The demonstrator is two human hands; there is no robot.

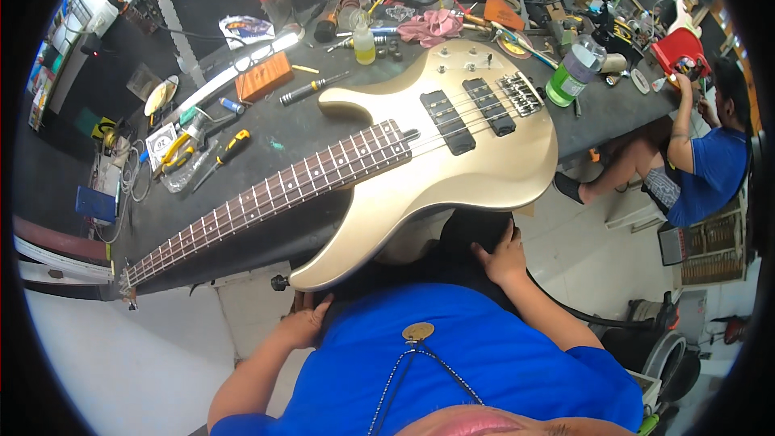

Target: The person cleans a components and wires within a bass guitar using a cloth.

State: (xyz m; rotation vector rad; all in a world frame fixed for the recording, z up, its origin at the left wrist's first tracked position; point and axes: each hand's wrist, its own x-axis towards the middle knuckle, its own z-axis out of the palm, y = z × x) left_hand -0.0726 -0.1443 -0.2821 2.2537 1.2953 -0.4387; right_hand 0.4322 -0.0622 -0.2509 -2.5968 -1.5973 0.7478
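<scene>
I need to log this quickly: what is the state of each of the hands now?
Left hand: open, holds nothing, rests near the lower edge of the bass guitar.
Right hand: open, holds nothing, rests on a dark thing below the guitar.

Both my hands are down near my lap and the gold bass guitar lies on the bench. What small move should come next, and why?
Probably bring the right hand up to steady the gold bass guitar. Its lower body overhangs the bench edge, and neither hand holds it; the left hand rests just below the strap button.
</scene>
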